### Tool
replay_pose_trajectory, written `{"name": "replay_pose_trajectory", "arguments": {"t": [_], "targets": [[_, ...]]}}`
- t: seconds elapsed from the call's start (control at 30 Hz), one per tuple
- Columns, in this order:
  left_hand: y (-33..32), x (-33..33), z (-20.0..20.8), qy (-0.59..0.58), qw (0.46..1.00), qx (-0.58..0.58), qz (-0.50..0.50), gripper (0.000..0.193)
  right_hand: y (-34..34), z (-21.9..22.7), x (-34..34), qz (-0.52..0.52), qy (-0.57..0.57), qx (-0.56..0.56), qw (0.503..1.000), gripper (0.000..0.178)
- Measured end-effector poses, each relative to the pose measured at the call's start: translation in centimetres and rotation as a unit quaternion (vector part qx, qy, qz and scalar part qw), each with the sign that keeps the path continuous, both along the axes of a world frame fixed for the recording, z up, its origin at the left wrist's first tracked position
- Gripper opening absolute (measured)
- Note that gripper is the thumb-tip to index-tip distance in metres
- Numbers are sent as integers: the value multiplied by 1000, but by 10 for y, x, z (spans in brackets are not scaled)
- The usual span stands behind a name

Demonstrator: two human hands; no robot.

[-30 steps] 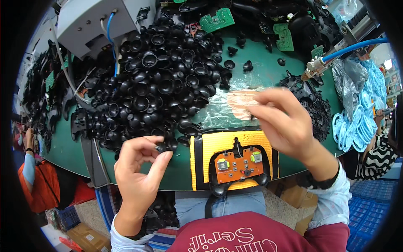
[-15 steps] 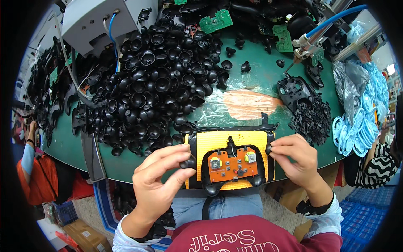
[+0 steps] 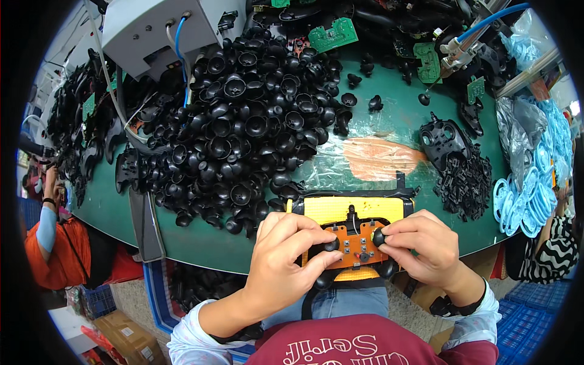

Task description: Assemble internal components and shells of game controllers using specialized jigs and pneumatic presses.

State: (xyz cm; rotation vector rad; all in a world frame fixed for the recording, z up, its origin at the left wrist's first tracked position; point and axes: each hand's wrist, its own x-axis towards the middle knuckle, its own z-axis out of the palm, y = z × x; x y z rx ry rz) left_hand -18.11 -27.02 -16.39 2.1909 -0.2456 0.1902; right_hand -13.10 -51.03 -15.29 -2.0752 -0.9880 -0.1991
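In front of me an orange circuit board (image 3: pixel 352 260) sits in a black game controller shell (image 3: pixel 385 268), on a yellow padded rest (image 3: pixel 327 208) at the table's edge. My left hand (image 3: pixel 283 258) pinches a black thumbstick cap (image 3: pixel 331 244) at the board's left side. Between the fingers of my right hand (image 3: pixel 431 248) is another black thumbstick cap (image 3: pixel 378 236), over the board's upper right. The fingers cover the stick modules under both caps, so I cannot tell whether the caps are seated. A short white wire shows at the shell's top.
A big heap of black thumbstick caps (image 3: pixel 240 131) covers the table's left half. Small black parts (image 3: pixel 465 185) lie at the right below a black shell (image 3: pixel 444 139). A grey machine (image 3: pixel 161 36), green circuit boards (image 3: pixel 333 35) and light-blue rings (image 3: pixel 526 201) surround the work area.
Both hands have moved inward, from either side of the yellow rest to over the orange board, each bringing its thumbstick cap to a stick position. The whole view has shifted slightly.
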Motion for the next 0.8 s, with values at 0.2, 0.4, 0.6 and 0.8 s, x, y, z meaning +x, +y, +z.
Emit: {"name": "replay_pose_trajectory", "arguments": {"t": [0.2,0.4,0.6,0.8], "targets": [[1,2,3,14,1000,16,-9,28,0,4,5,14,50,-23,998,21],[1,3,9,4,998,32,-47,30,-7,11,13,56,88,-54,993,24],[4,-2,6,28,997,39,-53,37,-2,13,10,32,104,-67,992,24],[0,0,10,-4,998,36,-60,36,-2,17,11,40,98,-91,990,24]]}}
